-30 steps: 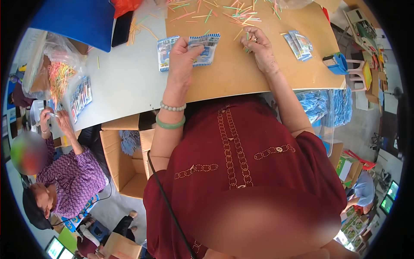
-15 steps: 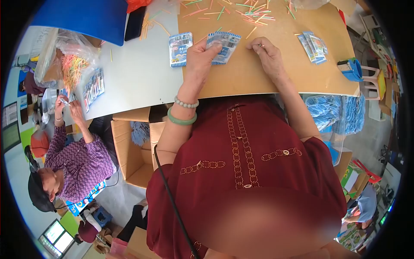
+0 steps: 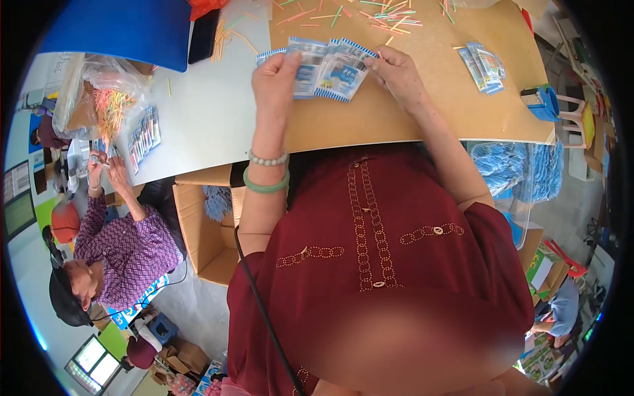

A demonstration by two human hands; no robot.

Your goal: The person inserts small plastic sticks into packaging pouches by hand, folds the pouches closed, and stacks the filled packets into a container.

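Several flat blue-and-white printed packets [image 3: 343,74] are fanned out between my two hands over the brown board. My left hand [image 3: 275,78], with beaded and green bracelets at its wrist, is closed on the left side of the fan. My right hand [image 3: 400,74] pinches the upper right corner of the rightmost packet. A small thin piece shows at its fingertips, too small to name. Behind my left hand, the edge of another packet [image 3: 264,56] shows on the table; most of it is hidden.
Coloured thin sticks [image 3: 396,16] lie scattered at the far side. More packets [image 3: 482,68] lie on the right. A phone [image 3: 203,36] and blue tray [image 3: 119,30] are at far left. A co-worker [image 3: 119,244] handles things beside a bag of sticks [image 3: 112,109].
My left hand has moved left and the packets are spread into a fan. My right hand, before apart from them, has come up and taken hold of the fan's right corner.
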